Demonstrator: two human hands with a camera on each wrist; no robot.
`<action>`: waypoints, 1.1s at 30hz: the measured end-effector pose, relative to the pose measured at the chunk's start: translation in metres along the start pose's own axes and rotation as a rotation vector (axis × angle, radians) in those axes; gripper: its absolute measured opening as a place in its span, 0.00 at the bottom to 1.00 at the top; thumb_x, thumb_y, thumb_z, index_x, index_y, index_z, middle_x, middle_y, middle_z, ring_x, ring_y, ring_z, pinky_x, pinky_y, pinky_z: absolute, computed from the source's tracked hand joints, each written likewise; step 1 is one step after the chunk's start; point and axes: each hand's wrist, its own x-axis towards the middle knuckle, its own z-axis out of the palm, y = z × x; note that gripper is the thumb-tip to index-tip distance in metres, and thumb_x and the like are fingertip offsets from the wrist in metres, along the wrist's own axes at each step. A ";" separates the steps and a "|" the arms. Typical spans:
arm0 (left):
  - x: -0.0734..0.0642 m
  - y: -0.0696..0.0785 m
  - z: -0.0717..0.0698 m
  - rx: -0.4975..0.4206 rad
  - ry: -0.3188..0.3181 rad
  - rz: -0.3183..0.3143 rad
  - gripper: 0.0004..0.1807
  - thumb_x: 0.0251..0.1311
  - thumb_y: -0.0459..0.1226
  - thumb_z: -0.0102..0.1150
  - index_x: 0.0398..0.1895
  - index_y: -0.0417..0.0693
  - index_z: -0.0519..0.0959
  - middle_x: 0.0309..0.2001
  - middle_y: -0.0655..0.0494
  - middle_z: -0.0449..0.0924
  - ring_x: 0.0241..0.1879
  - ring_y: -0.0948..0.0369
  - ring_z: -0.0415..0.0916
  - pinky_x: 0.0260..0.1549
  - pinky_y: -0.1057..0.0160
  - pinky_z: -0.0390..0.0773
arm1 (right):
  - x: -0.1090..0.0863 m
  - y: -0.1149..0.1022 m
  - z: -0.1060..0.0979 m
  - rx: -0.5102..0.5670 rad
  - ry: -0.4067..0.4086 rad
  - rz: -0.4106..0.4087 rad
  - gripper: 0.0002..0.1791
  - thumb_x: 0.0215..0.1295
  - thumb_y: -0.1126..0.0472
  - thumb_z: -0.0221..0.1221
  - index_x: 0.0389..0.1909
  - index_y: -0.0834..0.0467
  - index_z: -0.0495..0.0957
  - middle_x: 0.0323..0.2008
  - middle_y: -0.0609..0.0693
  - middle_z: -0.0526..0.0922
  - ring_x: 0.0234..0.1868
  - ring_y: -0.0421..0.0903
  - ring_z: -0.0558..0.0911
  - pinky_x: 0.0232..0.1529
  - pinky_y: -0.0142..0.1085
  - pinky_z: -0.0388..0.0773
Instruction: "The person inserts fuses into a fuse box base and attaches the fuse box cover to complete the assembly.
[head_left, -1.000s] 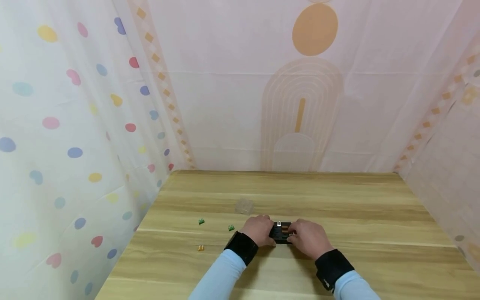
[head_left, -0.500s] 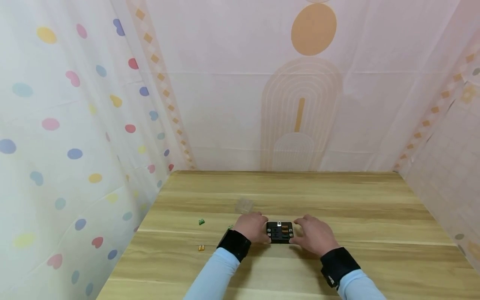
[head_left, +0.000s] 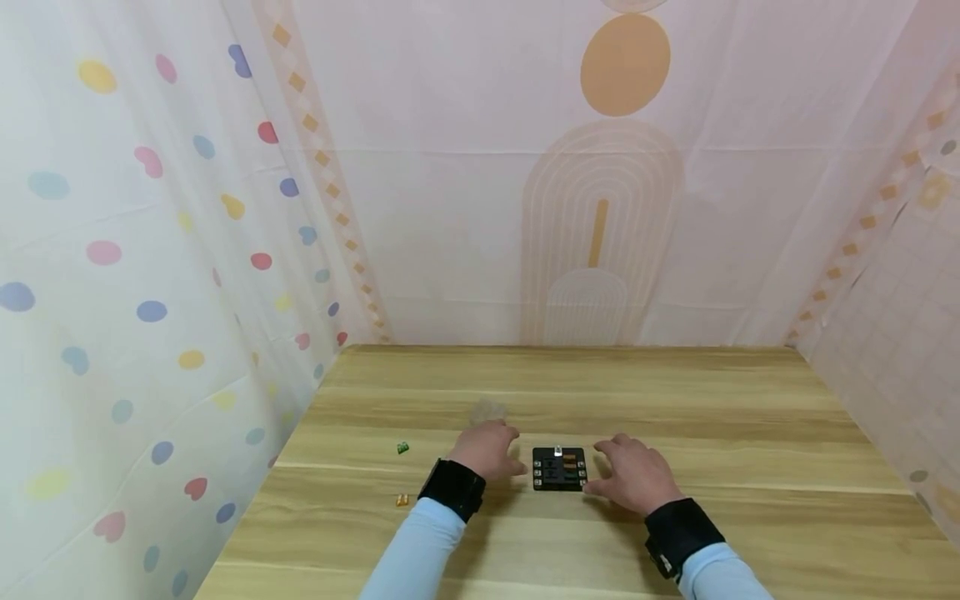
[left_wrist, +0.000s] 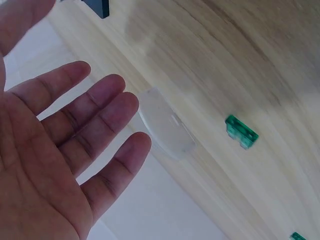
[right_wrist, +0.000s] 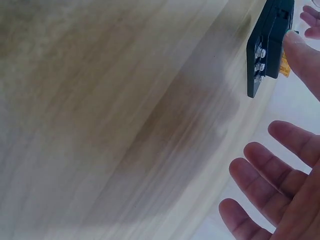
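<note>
A black fuse block (head_left: 547, 475) with screw terminals along its sides lies on the table between both hands, orange blade fuses (right_wrist: 284, 66) seated in it. Apart from it on the left, my left hand (head_left: 482, 452) is relaxed with fingers spread, holding nothing. On the other side, my right hand (head_left: 637, 475) has its fingers extended and its thumb tip right at the block's right edge. In the left wrist view, a green blade fuse (left_wrist: 242, 133) lies beyond the left fingertips, near a clear plastic cover (left_wrist: 167, 127). The left hand hides that fuse in the head view.
Farther left on the wooden table (head_left: 697, 400) lie another green blade fuse (head_left: 402, 447) and a loose orange blade fuse (head_left: 402, 500). Patterned curtains (head_left: 450, 208) enclose the table at the back and sides.
Both hands have let go of the fuse block and drawn apart. The left hand has moved left, over one green fuse; the right has shifted slightly right. The block stays on the table.
</note>
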 end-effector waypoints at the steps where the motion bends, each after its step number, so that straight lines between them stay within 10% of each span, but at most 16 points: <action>1: 0.000 -0.001 0.000 0.000 0.001 -0.008 0.32 0.53 0.53 0.71 0.56 0.45 0.81 0.53 0.49 0.82 0.51 0.53 0.79 0.48 0.55 0.79 | 0.000 0.000 0.000 -0.001 -0.002 0.000 0.37 0.48 0.42 0.74 0.55 0.61 0.80 0.51 0.62 0.79 0.50 0.60 0.79 0.47 0.58 0.76; 15: -0.001 -0.015 0.003 -0.017 0.024 -0.092 0.30 0.51 0.50 0.74 0.54 0.44 0.82 0.52 0.47 0.82 0.51 0.50 0.79 0.48 0.51 0.78 | 0.000 0.000 -0.001 -0.005 -0.006 0.011 0.38 0.47 0.42 0.74 0.55 0.62 0.80 0.52 0.62 0.79 0.52 0.61 0.79 0.48 0.58 0.75; 33: -0.011 -0.031 0.007 -0.030 0.121 -0.173 0.17 0.41 0.44 0.80 0.21 0.48 0.79 0.24 0.58 0.77 0.24 0.61 0.74 0.24 0.59 0.77 | 0.000 0.001 0.007 0.015 -0.024 0.060 0.39 0.46 0.41 0.75 0.55 0.60 0.80 0.51 0.60 0.80 0.49 0.58 0.79 0.47 0.56 0.75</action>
